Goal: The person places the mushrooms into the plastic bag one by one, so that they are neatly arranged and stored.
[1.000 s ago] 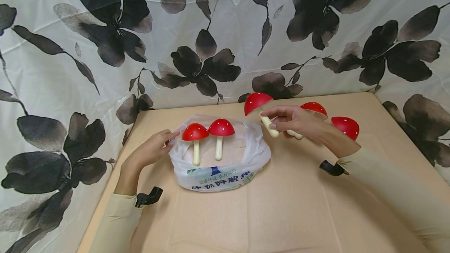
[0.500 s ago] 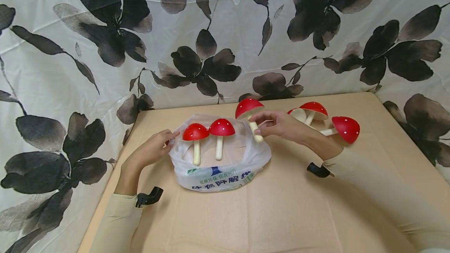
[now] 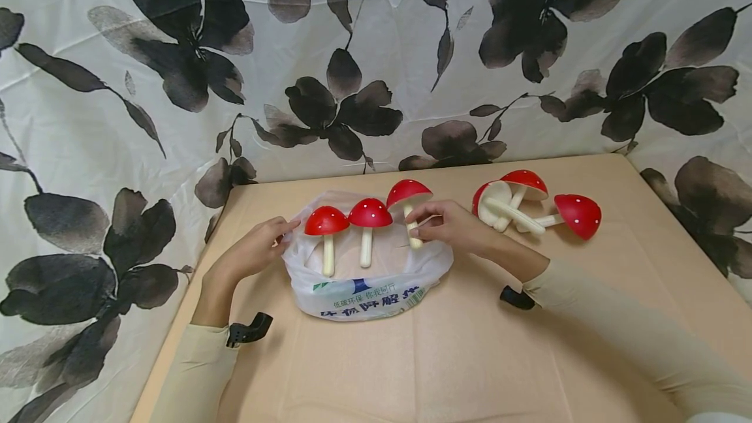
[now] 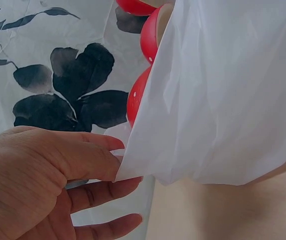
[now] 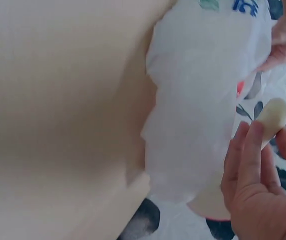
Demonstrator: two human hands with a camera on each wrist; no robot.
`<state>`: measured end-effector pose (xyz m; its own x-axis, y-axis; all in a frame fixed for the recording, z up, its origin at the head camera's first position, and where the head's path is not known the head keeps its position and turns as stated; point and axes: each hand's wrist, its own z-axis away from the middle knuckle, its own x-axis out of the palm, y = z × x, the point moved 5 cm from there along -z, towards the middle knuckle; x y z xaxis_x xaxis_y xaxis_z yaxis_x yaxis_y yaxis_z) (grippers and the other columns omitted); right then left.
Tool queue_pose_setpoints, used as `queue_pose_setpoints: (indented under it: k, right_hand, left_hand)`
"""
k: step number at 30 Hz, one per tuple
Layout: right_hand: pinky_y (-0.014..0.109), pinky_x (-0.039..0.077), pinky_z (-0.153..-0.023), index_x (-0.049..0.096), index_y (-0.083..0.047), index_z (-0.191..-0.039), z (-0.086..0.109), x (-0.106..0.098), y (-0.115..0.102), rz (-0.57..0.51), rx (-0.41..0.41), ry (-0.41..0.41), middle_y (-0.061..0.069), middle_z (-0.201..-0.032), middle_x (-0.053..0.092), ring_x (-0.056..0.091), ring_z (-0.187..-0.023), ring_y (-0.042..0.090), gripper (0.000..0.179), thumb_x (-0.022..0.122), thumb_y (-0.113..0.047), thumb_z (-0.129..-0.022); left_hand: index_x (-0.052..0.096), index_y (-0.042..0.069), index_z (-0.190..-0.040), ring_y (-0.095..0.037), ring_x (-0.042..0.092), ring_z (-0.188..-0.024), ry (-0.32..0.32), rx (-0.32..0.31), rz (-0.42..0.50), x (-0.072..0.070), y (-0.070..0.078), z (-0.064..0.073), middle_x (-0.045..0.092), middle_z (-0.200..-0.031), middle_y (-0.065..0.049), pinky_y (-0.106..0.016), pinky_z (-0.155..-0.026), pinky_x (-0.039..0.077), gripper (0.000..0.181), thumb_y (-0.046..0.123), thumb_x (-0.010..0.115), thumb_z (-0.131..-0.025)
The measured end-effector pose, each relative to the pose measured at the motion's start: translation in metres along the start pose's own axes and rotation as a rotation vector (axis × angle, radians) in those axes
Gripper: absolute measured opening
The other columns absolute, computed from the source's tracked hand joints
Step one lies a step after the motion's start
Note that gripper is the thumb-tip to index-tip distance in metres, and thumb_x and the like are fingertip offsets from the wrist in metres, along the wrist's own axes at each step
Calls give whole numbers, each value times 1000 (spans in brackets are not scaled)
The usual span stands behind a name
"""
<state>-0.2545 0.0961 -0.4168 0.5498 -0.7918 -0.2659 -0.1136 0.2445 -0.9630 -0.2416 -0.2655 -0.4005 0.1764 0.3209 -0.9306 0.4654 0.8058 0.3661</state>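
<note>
A white plastic bag (image 3: 364,296) with printed lettering lies wide-mouthed on the table. Two red-capped toy mushrooms with white dots, a left one (image 3: 326,222) and a middle one (image 3: 370,213), stand inside it. My left hand (image 3: 258,250) pinches the bag's left rim between thumb and forefinger; the left wrist view shows this hand (image 4: 57,180) with its other fingers loose. Over the bag's right side, my right hand (image 3: 449,224) holds a third mushroom (image 3: 409,192) by its pale stem, cap up. The right wrist view shows the stem's end (image 5: 273,117) between thumb and fingers.
Several more mushrooms (image 3: 525,181) lie in a loose cluster at the table's back right, one with its cap (image 3: 578,216) turned right. A floral cloth (image 3: 364,70) hangs behind the beige table (image 3: 470,358).
My right hand has carried its mushroom left and down, from beside the cluster to over the bag's right side. The cluster behind it has come into fuller view. My left hand stays still.
</note>
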Motion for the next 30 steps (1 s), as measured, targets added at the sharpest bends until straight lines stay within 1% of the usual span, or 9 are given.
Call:
queue_pose_setpoints:
  k: [3, 7, 12, 15, 20, 25, 30]
  right_hand:
    - [30, 58, -86, 67, -2, -123, 0, 6, 3, 11, 30, 31, 16, -120, 63, 70, -98, 25, 31, 72, -10, -94]
    - [32, 58, -87, 65, -1, -124, 0, 15, 4, 6, 47, 61, 17, -120, 61, 71, -97, 24, 32, 72, -13, -95]
    - [33, 58, -88, 60, 4, -127, 0, 24, 5, 6, 56, 68, 18, -123, 59, 70, -96, 24, 37, 70, -14, -96]
    - [33, 58, -89, 60, 1, -128, -1, 27, 7, 59, 81, 70, 15, -124, 59, 69, -98, 23, 38, 71, -15, -96]
    - [33, 57, -91, 63, -4, -127, -2, 26, 12, 201, 113, 83, 10, -125, 61, 66, -100, 22, 35, 71, -16, -95]
    - [36, 57, -92, 65, -2, -127, -2, 26, 15, 297, 94, 78, 12, -128, 63, 67, -106, 26, 35, 71, -11, -95]
    - [39, 55, -96, 65, 1, -132, 0, 28, 15, 361, 54, 45, 14, -133, 64, 65, -114, 30, 38, 69, -8, -95]
  left_hand:
    - [59, -8, -137, -19, 52, -81, -3, -5, 3, 0, 0, 1, 57, -88, -5, -34, -74, 50, 47, -8, 65, -90]
    - [59, -7, -137, -19, 52, -81, -3, -12, 11, 1, -1, 1, 56, -88, -4, -34, -74, 50, 47, -8, 65, -90]
    - [59, -6, -138, -19, 52, -81, 2, -8, 16, 1, -1, 2, 56, -88, -4, -33, -73, 49, 48, -8, 65, -90]
    - [59, -6, -137, -19, 52, -81, 4, -6, 12, 1, -1, 2, 55, -87, -4, -33, -73, 49, 47, -8, 65, -90]
    - [59, -6, -138, -20, 52, -81, 3, -15, 13, 1, -1, 2, 55, -87, -4, -32, -73, 49, 48, -7, 65, -90]
    - [59, -6, -137, -20, 53, -81, 0, -13, 12, 1, 0, 1, 56, -88, -5, -33, -73, 49, 48, -8, 66, -90]
    - [58, -7, -137, -20, 52, -81, -8, -10, 19, 1, 2, 1, 56, -88, -5, -33, -73, 49, 47, -8, 65, -90]
